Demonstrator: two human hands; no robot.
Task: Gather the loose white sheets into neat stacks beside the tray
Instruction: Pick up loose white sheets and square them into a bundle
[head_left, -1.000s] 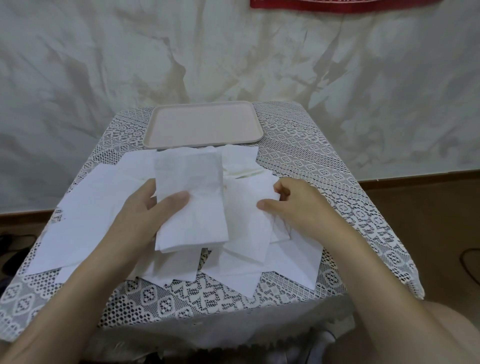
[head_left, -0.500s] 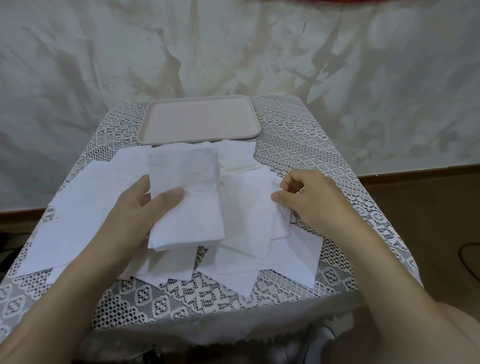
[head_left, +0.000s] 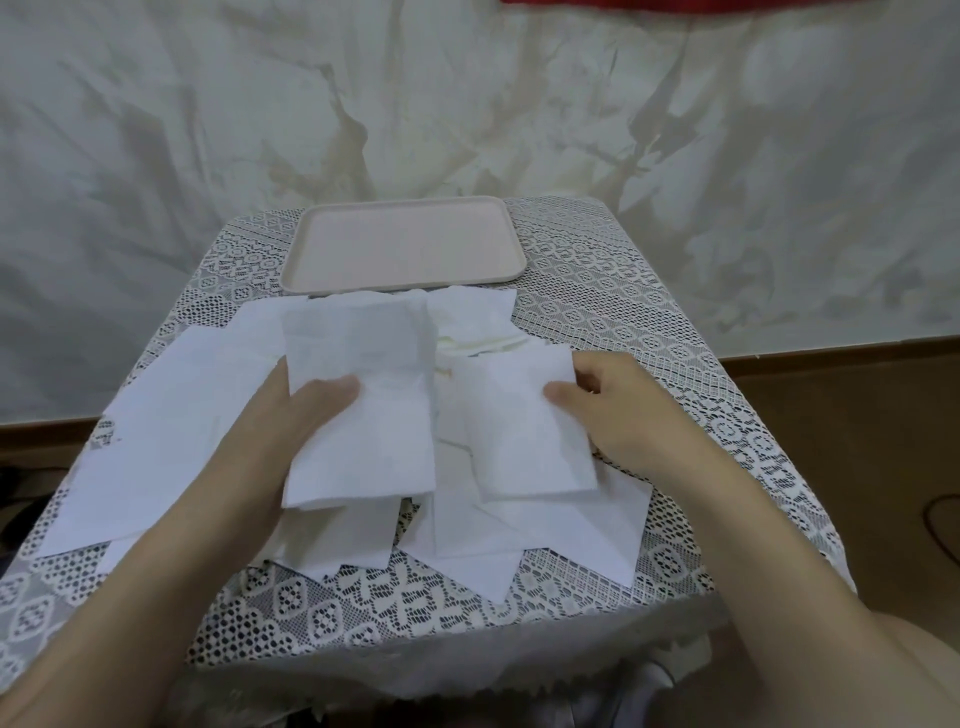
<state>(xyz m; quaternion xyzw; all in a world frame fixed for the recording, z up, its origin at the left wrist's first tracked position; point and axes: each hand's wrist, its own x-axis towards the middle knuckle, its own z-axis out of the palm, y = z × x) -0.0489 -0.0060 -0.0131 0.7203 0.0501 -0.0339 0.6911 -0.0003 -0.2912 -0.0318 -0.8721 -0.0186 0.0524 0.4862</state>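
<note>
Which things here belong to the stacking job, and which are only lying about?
For the job: held stack in left hand; sheet pinched by right hand; loose sheets; tray.
Only there: lace tablecloth; red strip up top.

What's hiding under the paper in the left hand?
More white sheets on the lace tablecloth poke out below the held paper. Whatever lies beneath its middle is covered.

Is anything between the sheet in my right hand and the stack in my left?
Nothing visible. The sheet and the stack are side by side, apart, with only flat loose sheets beneath the gap.
</note>
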